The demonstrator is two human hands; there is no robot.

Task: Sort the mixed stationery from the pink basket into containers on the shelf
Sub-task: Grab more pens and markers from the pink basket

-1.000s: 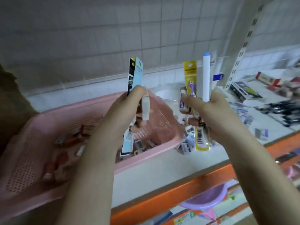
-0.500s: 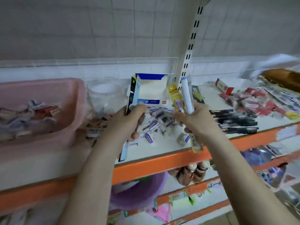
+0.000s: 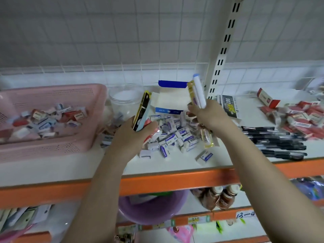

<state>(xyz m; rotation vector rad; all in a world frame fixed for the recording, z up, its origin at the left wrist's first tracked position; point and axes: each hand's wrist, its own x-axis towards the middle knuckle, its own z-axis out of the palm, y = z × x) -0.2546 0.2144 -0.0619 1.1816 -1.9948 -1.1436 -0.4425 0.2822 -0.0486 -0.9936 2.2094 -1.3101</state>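
Observation:
My left hand (image 3: 134, 135) grips a flat black and pale-blue packet (image 3: 142, 109) that stands upright above a heap of small white erasers (image 3: 172, 137). My right hand (image 3: 207, 116) holds a yellow packet (image 3: 191, 92) together with a white tube with a blue cap (image 3: 199, 92), both upright; the packet's lower end sticks out below the hand. The pink basket (image 3: 52, 149) stands at the left of the shelf with several small boxed items inside. An open blue and white carton (image 3: 171, 100) stands behind the heap.
A clear jar (image 3: 125, 100) stands between basket and carton. Black pens (image 3: 277, 141) lie in a row at the right, with red packets (image 3: 301, 118) beyond them. The orange shelf edge (image 3: 166, 181) runs below; a purple basin (image 3: 152, 209) and bottles (image 3: 217, 197) sit underneath. A slotted upright (image 3: 221, 55) rises behind.
The view has swung right from the pink basket to the shelf. Both hands have carried their packets from over the basket to above the eraser heap.

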